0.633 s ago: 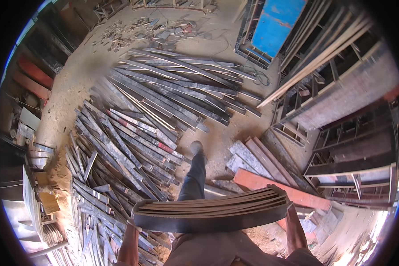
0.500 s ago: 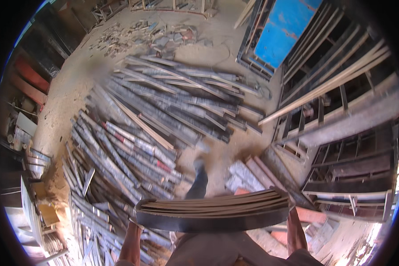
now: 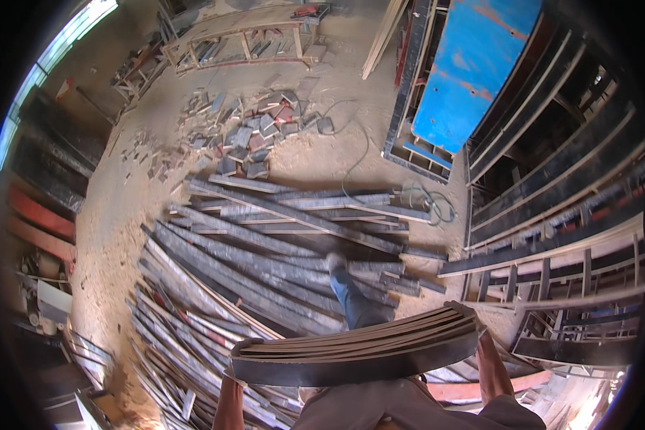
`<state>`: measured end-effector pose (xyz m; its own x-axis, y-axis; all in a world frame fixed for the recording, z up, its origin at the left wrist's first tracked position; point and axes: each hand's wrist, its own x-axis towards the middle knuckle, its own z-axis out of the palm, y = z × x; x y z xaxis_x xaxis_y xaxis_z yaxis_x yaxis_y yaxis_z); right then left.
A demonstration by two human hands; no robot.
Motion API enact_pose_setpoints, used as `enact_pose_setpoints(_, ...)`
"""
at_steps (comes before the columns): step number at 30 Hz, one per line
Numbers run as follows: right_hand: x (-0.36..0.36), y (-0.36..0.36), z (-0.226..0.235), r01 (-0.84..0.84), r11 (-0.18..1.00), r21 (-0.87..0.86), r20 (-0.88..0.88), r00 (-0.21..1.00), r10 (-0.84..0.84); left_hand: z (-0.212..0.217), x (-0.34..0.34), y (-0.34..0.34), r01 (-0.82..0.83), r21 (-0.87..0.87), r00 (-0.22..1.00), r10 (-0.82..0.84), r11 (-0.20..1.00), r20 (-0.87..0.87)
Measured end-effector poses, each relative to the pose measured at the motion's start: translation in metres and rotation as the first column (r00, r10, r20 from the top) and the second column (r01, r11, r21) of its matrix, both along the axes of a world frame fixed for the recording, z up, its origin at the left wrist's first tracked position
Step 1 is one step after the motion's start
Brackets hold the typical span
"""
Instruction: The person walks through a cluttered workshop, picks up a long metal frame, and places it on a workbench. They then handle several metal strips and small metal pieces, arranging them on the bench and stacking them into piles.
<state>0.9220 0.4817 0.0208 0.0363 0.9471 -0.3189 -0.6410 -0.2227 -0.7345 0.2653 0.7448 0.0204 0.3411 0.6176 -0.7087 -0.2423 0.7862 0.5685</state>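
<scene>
A stack of several long wooden planks (image 3: pixel 358 352), dark on its near side with pale edges above, lies across in front of my body. My left hand (image 3: pixel 241 349) grips its left end, and my right hand (image 3: pixel 465 312) grips its right end, which sits higher in view. Both hands look dark, with pale cuffs at the wrists; the fingers are partly hidden by the planks. Below and ahead of the stack, my leg in blue trousers (image 3: pixel 352 297) reaches onto a spread of grey wooden strips (image 3: pixel 265 276).
More strips (image 3: pixel 193 358) lie piled at the lower left. Beyond are scattered wood offcuts (image 3: pixel 254 136), a looped cable (image 3: pixel 431 204) and a long wooden bench (image 3: pixel 236 36). A blue panel (image 3: pixel 466 72) and dark framed racks (image 3: pixel 552 186) stand along the right; red boards (image 3: pixel 41 215) lean at left.
I have moved forward with the planks, and the strips on the floor have come nearer. The stack's right end has tilted up. The bench at the far side shows more fully.
</scene>
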Motion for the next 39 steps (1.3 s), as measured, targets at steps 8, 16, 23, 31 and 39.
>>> enact_pose_setpoints(8, 0.097, 0.268, 0.021, 0.015, 1.0, -0.01, -0.014, 1.0, -0.015, 0.079, 0.101, 0.255, -0.002, -0.018, 0.996, 0.0, 1.0, -0.086)
enact_pose_setpoints(16, 0.204, 0.532, 0.05, -0.025, 1.0, -0.008, 0.02, 0.999, 0.025, 0.064, 0.217, 0.522, -0.024, -0.093, 0.999, 0.029, 0.995, 0.044)
enact_pose_setpoints(23, 0.291, 0.799, 0.015, -0.02, 1.0, 0.009, 0.052, 0.998, 0.019, -0.032, 0.316, 0.814, 0.026, 0.242, 0.996, -0.045, 0.97, 0.075)
enact_pose_setpoints(31, 0.359, 1.054, 0.033, 0.063, 0.992, 0.106, 0.063, 0.996, -0.07, 0.029, 0.401, 1.113, 0.114, 0.167, 0.98, -0.139, 0.979, 0.146)
enact_pose_setpoints(39, 0.445, 1.393, 0.008, -0.076, 0.949, 0.306, 0.124, 0.991, 0.039, 0.012, 0.47, 1.396, 0.132, 0.29, 0.991, -0.13, 0.948, -0.028)
